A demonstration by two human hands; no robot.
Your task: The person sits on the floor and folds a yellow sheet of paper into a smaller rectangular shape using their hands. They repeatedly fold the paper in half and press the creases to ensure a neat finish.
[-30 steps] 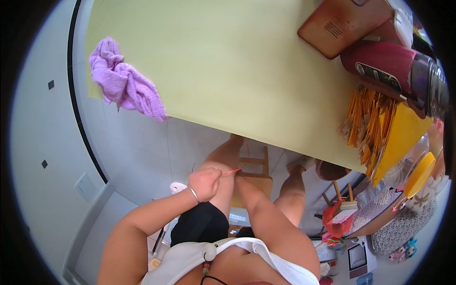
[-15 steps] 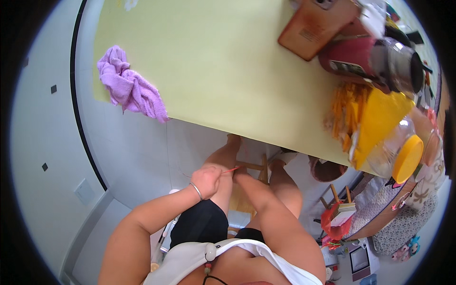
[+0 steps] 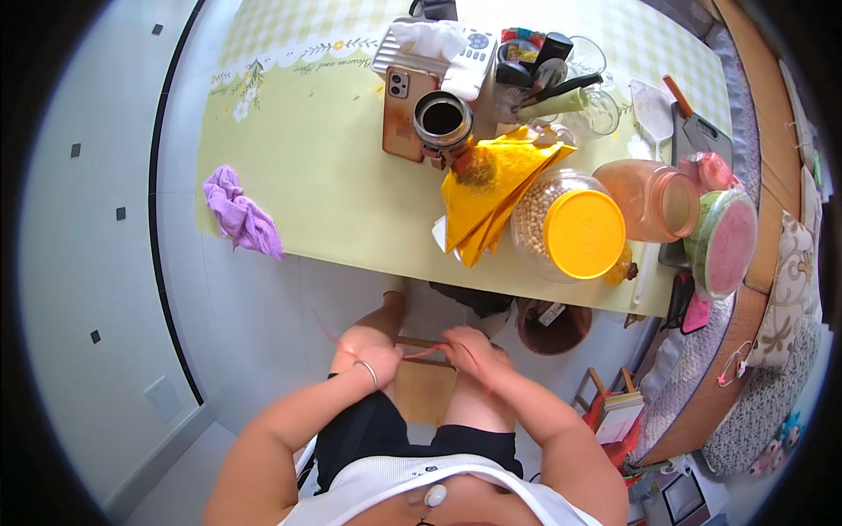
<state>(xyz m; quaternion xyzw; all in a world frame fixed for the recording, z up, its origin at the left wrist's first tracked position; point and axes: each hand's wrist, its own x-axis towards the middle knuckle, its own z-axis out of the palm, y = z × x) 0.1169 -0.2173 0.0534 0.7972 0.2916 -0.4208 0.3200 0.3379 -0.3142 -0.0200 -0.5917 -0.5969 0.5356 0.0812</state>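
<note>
A thin red cord [image 3: 424, 353] stretches between my two hands, low over my thighs. My left hand [image 3: 372, 352], with a silver bangle at its wrist, is closed on the cord, and a loose end trails out past it to the left. My right hand [image 3: 470, 354] has its fingers bent around the other side, with a strand lying over the back of the hand. Fine finger detail on the right is blurred.
Just beyond my knees runs the front edge of a table [image 3: 351, 237]. On it are a purple cloth [image 3: 240, 213], a phone [image 3: 408, 114], an open dark-mouthed bottle [image 3: 443, 120], a yellow cloth-like bundle [image 3: 491, 188] and a yellow-lidded jar [image 3: 585, 235]. A bin [image 3: 554, 327] stands below.
My right hand has come back from beside my left knee and drawn apart from the left, with the cord now spanning between them. The view has shifted, showing more of the table.
</note>
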